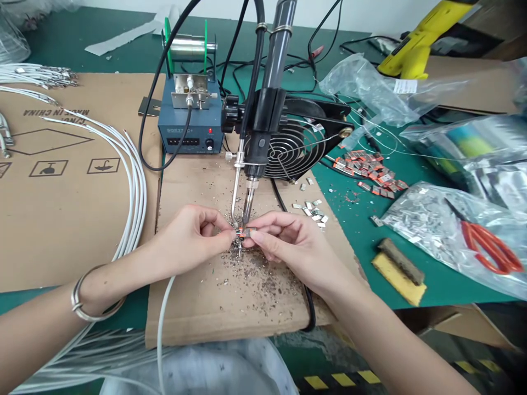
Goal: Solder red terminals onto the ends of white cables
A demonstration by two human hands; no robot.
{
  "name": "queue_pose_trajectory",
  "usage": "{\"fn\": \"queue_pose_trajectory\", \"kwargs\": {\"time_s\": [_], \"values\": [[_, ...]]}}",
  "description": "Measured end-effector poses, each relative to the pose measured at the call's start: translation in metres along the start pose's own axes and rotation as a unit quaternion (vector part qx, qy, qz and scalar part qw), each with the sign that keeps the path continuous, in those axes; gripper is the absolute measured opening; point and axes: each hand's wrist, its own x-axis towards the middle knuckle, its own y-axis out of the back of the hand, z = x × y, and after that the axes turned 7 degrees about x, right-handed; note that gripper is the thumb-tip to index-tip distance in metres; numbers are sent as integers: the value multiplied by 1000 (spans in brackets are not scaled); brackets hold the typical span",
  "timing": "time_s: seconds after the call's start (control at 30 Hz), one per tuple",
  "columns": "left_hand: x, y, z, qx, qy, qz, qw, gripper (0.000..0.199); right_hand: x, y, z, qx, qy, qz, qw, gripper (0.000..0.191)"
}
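Small connector (249, 232), grey with orange end, pinched in right hand (294, 244); left hand (200, 238) pinching white cable (162, 315)

A thin, round, silver-coloured metal bangle (76, 303) circles the left wrist (97, 291); the left hand (201, 238), right hand (294, 241) and 2 forearms (374, 329) are bare.

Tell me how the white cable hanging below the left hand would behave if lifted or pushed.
The white cable is probably flexible but slightly springy: it drops from the left hand in a smooth, unkinked curve. Being slim, it is likely light. Pushed lengthwise, it would probably bow, given its long, thin shape.
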Motion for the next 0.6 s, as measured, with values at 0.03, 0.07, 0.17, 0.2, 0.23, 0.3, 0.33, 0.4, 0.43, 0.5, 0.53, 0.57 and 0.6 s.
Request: {"fn": "queue_pose_trajectory", "kwargs": {"time_s": [0.03, 0.07, 0.17, 0.2, 0.23, 0.3, 0.33, 0.4, 0.43, 0.5, 0.53, 0.57, 0.6], "values": [[0, 0, 0, 0, 0, 0, 1000, 24, 0, 0, 0, 1, 2, -5, 1000, 11], [0, 0, 1, 1, -1, 2, 1000, 23, 0, 1, 1, 2, 4, -9, 1000, 11], [0, 0, 2, -2, -6, 5, 1000, 23, -1, 3, 1, 5, 6, -17, 1000, 11], [0, 0, 3, -4, -7, 5, 1000, 22, -1, 3, 1, 7, 5, -18, 1000, 10], [0, 0, 3, -4, -7, 7, 1000, 22, -1, 3, 1, 10, 5, -18, 1000, 10], [-1, 0, 3, -6, -6, 10, 1000, 22, -2, 3, 0, 18, 6, -20, 1000, 9], [-2, 0, 3, -7, -5, 12, 1000, 22, -2, 3, 0, 21, 6, -20, 1000, 8], [-2, 0, 2, -8, -2, 12, 1000, 23, -1, 1, -1, 20, 1, -12, 1000, 8], [-2, -1, 1, -7, 0, 14, 1000, 24, -1, 1, -1, 16, -1, -6, 1000, 9], [-2, -1, 1, -6, 3, 17, 1000, 23, -1, 0, -1, 8, -3, 1, 1000, 10], [-1, -2, 0, -7, 5, 17, 1000, 22, -1, 0, -1, 8, -2, 1, 1000, 11], [-1, -2, 0, -9, 7, 18, 1000, 22, -1, 0, -1, 11, 0, -2, 1000, 11], [-1, -2, 1, -12, 8, 18, 1000, 21, -1, 0, -1, 15, 3, -5, 1000, 11]]}}
